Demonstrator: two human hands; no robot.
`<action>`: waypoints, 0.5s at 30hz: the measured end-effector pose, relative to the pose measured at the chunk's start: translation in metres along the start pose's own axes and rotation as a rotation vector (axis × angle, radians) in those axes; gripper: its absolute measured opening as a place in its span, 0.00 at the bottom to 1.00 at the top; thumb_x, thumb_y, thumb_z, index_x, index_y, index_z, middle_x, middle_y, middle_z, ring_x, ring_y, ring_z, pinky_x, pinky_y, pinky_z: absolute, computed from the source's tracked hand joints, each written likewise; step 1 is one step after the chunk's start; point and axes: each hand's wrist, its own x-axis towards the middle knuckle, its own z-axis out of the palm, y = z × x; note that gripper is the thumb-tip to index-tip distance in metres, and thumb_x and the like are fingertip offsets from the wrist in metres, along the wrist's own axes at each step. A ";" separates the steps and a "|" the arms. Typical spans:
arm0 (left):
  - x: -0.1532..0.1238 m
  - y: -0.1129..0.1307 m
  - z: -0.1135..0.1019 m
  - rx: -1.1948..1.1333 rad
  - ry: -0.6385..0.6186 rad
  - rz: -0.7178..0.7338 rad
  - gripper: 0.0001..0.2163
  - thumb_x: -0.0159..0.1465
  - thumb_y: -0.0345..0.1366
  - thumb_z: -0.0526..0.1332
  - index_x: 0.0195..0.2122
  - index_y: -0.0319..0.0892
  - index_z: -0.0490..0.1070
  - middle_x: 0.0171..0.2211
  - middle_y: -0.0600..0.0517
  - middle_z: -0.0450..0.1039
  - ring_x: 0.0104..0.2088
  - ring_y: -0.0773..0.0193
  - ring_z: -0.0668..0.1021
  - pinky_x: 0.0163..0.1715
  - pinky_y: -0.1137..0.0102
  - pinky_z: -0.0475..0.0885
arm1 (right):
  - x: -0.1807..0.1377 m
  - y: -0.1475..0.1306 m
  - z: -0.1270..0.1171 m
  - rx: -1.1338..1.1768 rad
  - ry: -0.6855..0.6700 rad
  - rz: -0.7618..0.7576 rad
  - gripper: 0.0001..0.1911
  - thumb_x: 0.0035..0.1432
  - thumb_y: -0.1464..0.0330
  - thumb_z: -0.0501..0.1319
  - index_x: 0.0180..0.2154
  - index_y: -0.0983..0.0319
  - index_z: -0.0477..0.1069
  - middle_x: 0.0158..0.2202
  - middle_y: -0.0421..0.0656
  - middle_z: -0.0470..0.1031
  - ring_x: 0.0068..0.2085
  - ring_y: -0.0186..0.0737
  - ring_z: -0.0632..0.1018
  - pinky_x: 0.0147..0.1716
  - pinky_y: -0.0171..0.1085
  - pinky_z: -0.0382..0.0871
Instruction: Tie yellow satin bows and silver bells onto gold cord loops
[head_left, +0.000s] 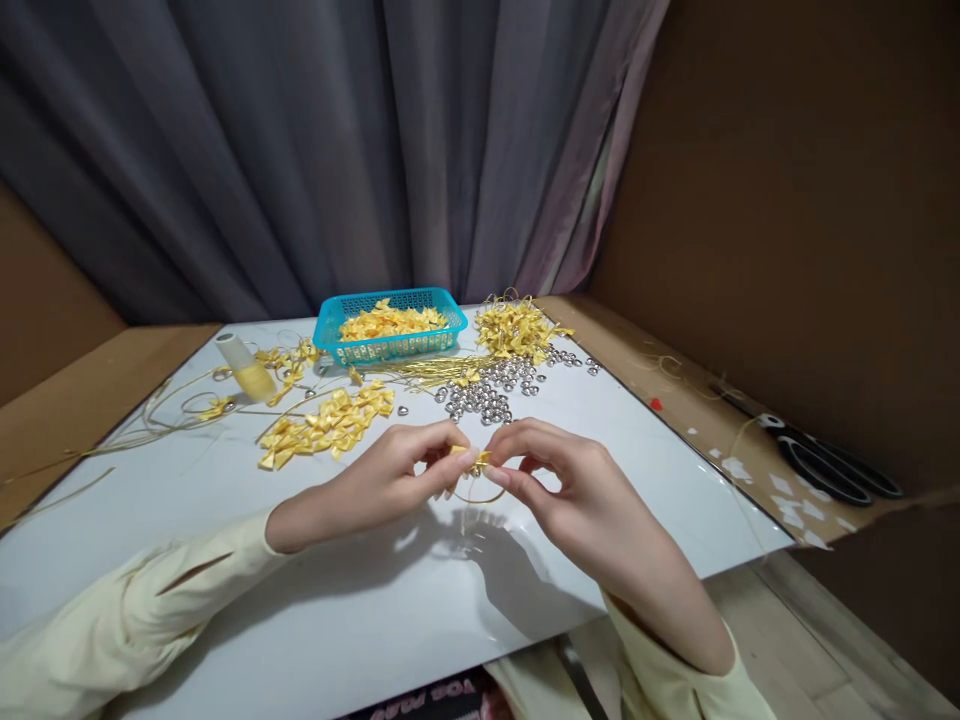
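Note:
Both hands meet above the white tabletop, pinching one small yellow ribbon bow (480,460) with a loop of thin gold cord hanging below it. My left hand (409,465) grips the bow from the left between thumb and forefinger. From the other side, the thumb and fingers of my right hand (555,475) close on the bow and its cord. Fingertips partly hide the bow. Just beyond the hands lies a scatter of small silver beads (484,398). Loose yellow bows (330,425) are spread left of them.
At the back stands a turquoise basket (349,354) of yellow bows. Right of it is a heap of corded bows (517,328), with gold cords (427,372) in front. A glue bottle (244,368) stands tilted at left. Black-handled scissors (821,465) lie on cardboard at right.

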 end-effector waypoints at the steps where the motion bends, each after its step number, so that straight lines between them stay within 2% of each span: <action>1: 0.000 -0.001 0.001 -0.007 -0.003 -0.003 0.12 0.68 0.38 0.51 0.29 0.40 0.66 0.24 0.55 0.68 0.25 0.70 0.69 0.26 0.75 0.64 | 0.000 0.001 0.000 0.011 0.000 0.002 0.09 0.55 0.80 0.58 0.27 0.62 0.71 0.31 0.41 0.75 0.34 0.37 0.75 0.31 0.34 0.68; 6: -0.002 -0.005 0.002 -0.055 -0.022 -0.028 0.12 0.67 0.39 0.51 0.30 0.40 0.67 0.25 0.55 0.68 0.26 0.69 0.69 0.27 0.74 0.64 | 0.000 0.007 0.004 0.044 -0.011 0.024 0.10 0.54 0.81 0.58 0.27 0.62 0.70 0.34 0.43 0.75 0.35 0.37 0.75 0.31 0.33 0.68; 15: -0.012 -0.013 0.015 -0.305 -0.095 -0.227 0.12 0.67 0.41 0.52 0.30 0.39 0.66 0.23 0.57 0.64 0.24 0.71 0.67 0.25 0.75 0.62 | -0.003 0.016 0.010 0.003 -0.086 0.028 0.11 0.53 0.84 0.56 0.29 0.62 0.67 0.36 0.44 0.74 0.35 0.37 0.74 0.32 0.35 0.68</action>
